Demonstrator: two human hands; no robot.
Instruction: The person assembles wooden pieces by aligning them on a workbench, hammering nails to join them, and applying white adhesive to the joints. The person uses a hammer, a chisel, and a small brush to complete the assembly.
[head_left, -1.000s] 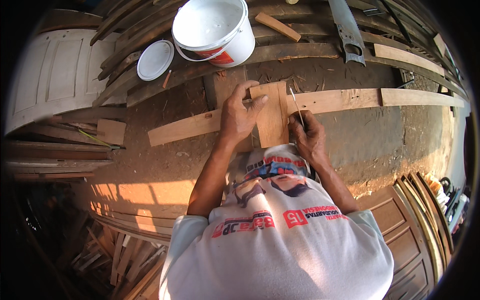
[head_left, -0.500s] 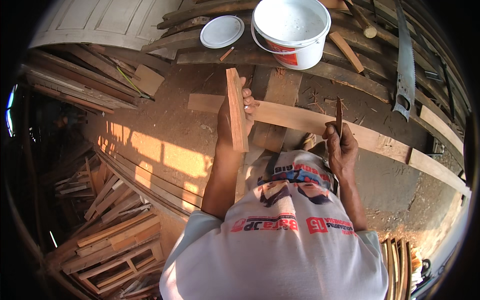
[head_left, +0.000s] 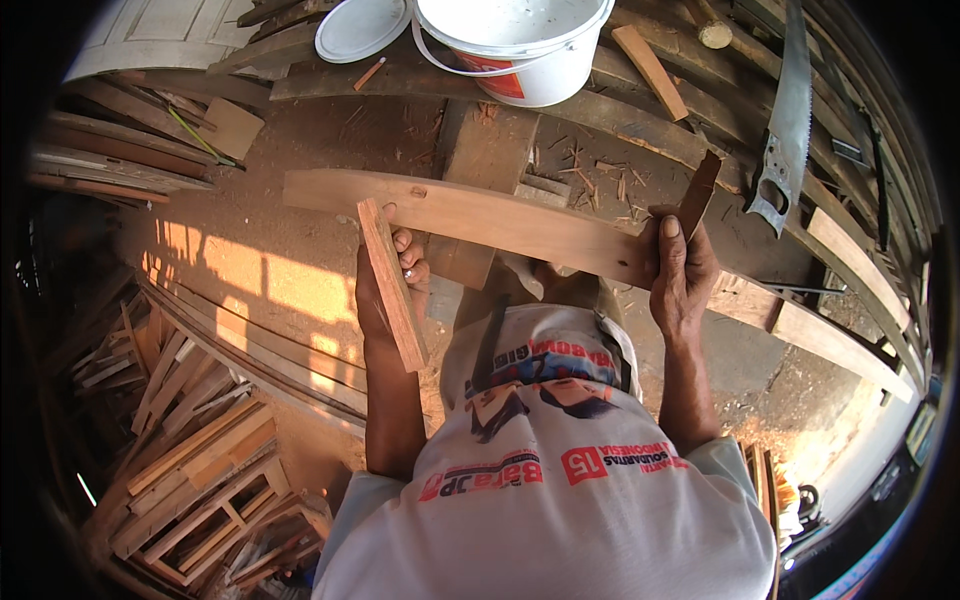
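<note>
A short reddish wooden strip (head_left: 393, 288) stands tilted in my left hand (head_left: 412, 262). Fingers curl round its far edge, and a ring shows on one of them. Beyond it a long, pale wooden plank (head_left: 490, 218) runs from left to lower right, with a dark knot near its left end. My right hand (head_left: 684, 268) is closed on a flat dark-brown piece (head_left: 702, 190), thumb up along it; I cannot tell its kind. That hand covers part of the plank, and whether it touches the plank is unclear.
A white bucket (head_left: 535, 75) and its round lid (head_left: 362, 28) rest on boards ahead. A handsaw (head_left: 785, 130) lies at the right, near a short wood offcut (head_left: 650, 72). Wood shavings (head_left: 615, 185) litter the floor. Stacked timber (head_left: 110, 150) and wooden frames (head_left: 215, 515) fill the left side.
My left hand with the strip has come lower and left in view. The dark piece in my right hand has turned, showing a broader side. The whole view has shifted, the bucket now higher and further left.
</note>
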